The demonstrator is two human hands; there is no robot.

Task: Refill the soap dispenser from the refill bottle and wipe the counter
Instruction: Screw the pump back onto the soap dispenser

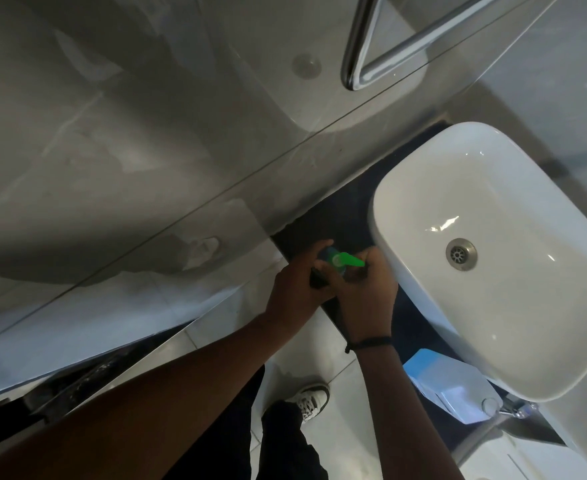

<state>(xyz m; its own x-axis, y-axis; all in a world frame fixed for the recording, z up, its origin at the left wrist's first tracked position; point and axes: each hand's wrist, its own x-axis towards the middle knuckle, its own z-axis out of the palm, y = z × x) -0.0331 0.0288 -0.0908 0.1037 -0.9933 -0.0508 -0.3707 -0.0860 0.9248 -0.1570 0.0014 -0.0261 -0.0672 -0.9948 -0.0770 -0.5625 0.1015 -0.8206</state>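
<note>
A small soap dispenser [333, 259] with a bluish body and a bright green pump head [349, 260] stands on the dark counter [347, 216] left of the basin. My left hand [297, 289] wraps around its body. My right hand [364, 292] grips it at the pump head, fingers closed under the green spout. A pale blue, translucent refill bottle [451, 386] lies on the counter near the front edge, below the basin, apart from both hands.
A white oval basin [406, 202] with a metal drain fills the right side. A mirror [146, 116] covers the wall behind and reflects a chrome rail. My shoe and the tiled floor show below the counter edge.
</note>
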